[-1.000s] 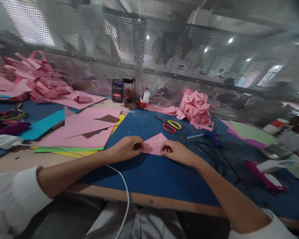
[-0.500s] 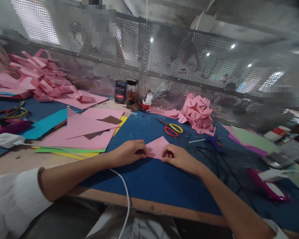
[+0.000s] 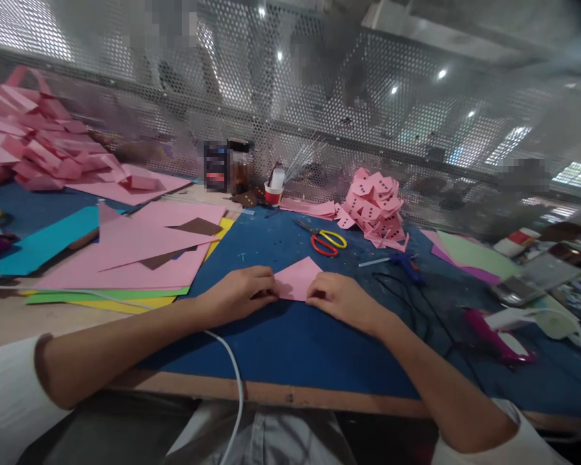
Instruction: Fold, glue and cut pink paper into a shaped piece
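Observation:
A piece of pink paper (image 3: 296,280), its point facing away from me, lies on the blue table mat (image 3: 290,349). My left hand (image 3: 249,290) pinches its left corner with curled fingers. At the opposite corner, my right hand (image 3: 336,297) has thumb and fingers closed on the paper. Beyond the paper lie scissors (image 3: 325,243) with one red and one yellow handle. A blue glue gun (image 3: 405,265) with a glue stick rests to the right of them.
Pink, green and yellow sheets (image 3: 126,278) are stacked at left, near a heap of pink paper strips (image 3: 53,142). Dotted pink folded pieces (image 3: 374,206) pile up at the back. A white cable (image 3: 235,368) crosses the front edge. Perforated metal mesh (image 3: 271,97) stands behind.
The view has shifted right and slightly down, so things appear further left and higher. My right fingers have settled flatter over the paper's near right corner.

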`<state>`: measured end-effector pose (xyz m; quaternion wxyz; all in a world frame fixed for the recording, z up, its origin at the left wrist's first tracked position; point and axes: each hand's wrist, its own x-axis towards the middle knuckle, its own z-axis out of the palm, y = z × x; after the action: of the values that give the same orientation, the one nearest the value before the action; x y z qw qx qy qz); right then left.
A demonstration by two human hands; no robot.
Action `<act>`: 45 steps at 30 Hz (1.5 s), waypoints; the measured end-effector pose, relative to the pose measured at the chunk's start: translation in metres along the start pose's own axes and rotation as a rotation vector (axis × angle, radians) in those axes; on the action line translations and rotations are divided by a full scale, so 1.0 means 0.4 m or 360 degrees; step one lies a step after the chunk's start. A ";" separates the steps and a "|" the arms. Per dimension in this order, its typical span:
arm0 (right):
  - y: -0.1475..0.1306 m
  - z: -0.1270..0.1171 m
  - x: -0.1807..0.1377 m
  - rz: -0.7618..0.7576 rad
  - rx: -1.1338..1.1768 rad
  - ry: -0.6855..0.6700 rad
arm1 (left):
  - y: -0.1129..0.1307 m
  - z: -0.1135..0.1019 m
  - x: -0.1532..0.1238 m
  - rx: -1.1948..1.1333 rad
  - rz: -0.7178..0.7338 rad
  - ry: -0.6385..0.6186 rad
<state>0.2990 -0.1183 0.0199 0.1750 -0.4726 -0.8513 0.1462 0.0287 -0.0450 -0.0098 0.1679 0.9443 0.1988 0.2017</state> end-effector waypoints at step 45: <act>-0.007 -0.033 -0.005 0.0614 0.0014 -0.0203 | 0.011 -0.012 0.033 0.0023 -0.0604 -0.0010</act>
<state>0.3038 -0.1204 0.0325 0.0915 -0.6159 -0.7537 0.2105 0.0390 -0.0418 0.0003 0.1966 0.8917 0.3742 0.1620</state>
